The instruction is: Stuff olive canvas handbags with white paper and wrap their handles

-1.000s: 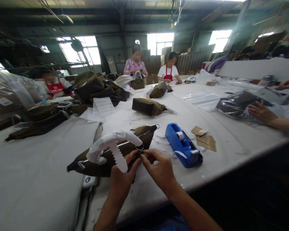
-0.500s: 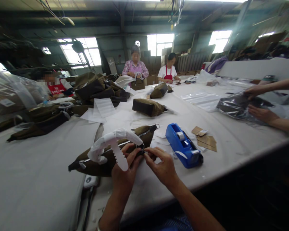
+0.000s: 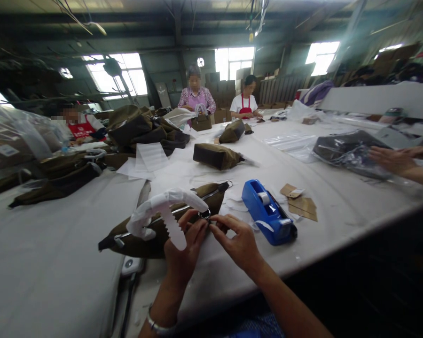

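An olive bag [image 3: 211,199] with a silver zip and dark ends lies on the table in front of me. Its handle [image 3: 162,201] is wrapped in white material, and a toothed white strip hangs from it. At the handle's right end is a metal ring [image 3: 205,214]. My left hand [image 3: 181,251] is closed at this ring, fingers pinched just under it. Fingertips of my right hand [image 3: 238,241] pinch close by, meeting the left ones; the small dark piece between them is mostly hidden.
Right of my hands stands a blue tape dispenser [image 3: 268,213], with brown paper tags [image 3: 303,206] beyond it. Another olive bag [image 3: 216,156] lies farther back. A co-worker's hands [image 3: 398,157] touch a plastic-wrapped bag [image 3: 348,150] at the right. Bags [image 3: 137,129] are piled at back left.
My hands stay pinched together at the ring, which shows more clearly now. The co-worker's hands at the right have shifted on the plastic-wrapped bag, which lies flatter.
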`<action>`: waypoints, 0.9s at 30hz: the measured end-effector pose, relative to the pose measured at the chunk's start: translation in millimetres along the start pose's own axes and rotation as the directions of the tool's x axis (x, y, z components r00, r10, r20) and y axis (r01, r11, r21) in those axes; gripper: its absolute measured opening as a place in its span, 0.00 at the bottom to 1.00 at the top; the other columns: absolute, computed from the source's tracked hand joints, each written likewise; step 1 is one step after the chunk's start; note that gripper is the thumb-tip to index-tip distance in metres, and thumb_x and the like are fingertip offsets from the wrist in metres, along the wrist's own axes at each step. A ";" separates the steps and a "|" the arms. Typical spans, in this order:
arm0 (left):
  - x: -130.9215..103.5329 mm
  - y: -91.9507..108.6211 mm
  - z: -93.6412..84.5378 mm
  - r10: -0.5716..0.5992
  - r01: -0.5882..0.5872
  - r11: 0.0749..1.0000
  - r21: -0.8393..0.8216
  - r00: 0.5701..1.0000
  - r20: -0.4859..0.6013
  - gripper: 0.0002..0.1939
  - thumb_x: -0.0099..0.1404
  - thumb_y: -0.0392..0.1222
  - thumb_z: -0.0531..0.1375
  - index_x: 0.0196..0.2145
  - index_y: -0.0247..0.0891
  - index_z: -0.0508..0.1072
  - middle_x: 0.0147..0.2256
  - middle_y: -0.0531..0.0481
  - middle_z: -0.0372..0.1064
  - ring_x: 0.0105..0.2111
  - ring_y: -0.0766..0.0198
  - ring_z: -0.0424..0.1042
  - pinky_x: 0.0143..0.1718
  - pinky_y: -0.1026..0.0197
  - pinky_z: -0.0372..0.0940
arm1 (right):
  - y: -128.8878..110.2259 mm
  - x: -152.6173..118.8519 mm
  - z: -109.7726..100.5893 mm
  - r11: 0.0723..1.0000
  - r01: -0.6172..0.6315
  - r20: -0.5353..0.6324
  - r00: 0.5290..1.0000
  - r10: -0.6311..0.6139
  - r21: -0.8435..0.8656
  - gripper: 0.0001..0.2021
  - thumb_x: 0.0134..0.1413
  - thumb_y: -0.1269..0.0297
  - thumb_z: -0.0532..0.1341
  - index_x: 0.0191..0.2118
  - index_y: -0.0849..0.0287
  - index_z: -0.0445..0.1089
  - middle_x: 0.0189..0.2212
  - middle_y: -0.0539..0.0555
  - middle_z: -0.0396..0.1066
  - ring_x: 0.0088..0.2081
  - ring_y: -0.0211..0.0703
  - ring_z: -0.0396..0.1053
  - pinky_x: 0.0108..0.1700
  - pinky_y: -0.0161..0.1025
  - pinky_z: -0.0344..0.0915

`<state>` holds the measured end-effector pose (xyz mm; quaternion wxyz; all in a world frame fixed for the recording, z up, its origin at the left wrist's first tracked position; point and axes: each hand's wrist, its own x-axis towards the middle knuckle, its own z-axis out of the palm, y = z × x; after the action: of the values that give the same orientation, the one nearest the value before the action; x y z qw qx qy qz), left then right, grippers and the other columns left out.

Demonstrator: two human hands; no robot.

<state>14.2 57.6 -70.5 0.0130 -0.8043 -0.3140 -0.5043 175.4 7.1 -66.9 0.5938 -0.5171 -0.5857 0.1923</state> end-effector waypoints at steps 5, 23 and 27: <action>10.8 3.3 -14.4 -0.210 0.221 0.968 -0.117 0.973 0.098 0.02 0.67 0.39 0.63 0.36 0.40 0.77 0.50 0.44 0.72 0.51 0.53 0.73 0.50 0.54 0.70 | 2.1 -1.1 -7.3 0.995 -0.080 0.016 0.997 0.080 0.054 0.15 0.60 0.64 0.66 0.53 0.55 0.75 0.31 0.49 0.74 0.28 0.36 0.69 0.32 0.34 0.67; 16.6 1.7 -29.3 -0.343 0.431 0.850 -0.303 0.889 0.302 0.06 0.67 0.43 0.62 0.39 0.40 0.77 0.43 0.46 0.77 0.49 0.53 0.74 0.54 0.51 0.66 | -9.3 -2.3 4.9 0.986 -0.046 0.018 0.999 0.044 0.161 0.04 0.61 0.64 0.66 0.37 0.56 0.78 0.33 0.50 0.73 0.25 0.33 0.69 0.28 0.33 0.66; 11.2 0.4 -28.4 -0.391 0.482 0.826 -0.292 0.863 0.319 0.10 0.66 0.45 0.63 0.43 0.41 0.77 0.43 0.46 0.78 0.45 0.53 0.77 0.50 0.50 0.69 | -9.7 -4.1 6.8 0.999 0.039 -0.101 0.994 -0.037 0.022 0.02 0.62 0.66 0.65 0.37 0.56 0.77 0.31 0.50 0.72 0.28 0.36 0.69 0.31 0.34 0.66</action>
<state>-5.1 53.2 -47.2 -0.2910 -0.7544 -0.3916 -0.4391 164.8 2.6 -62.3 0.6323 -0.5078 -0.5623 0.1617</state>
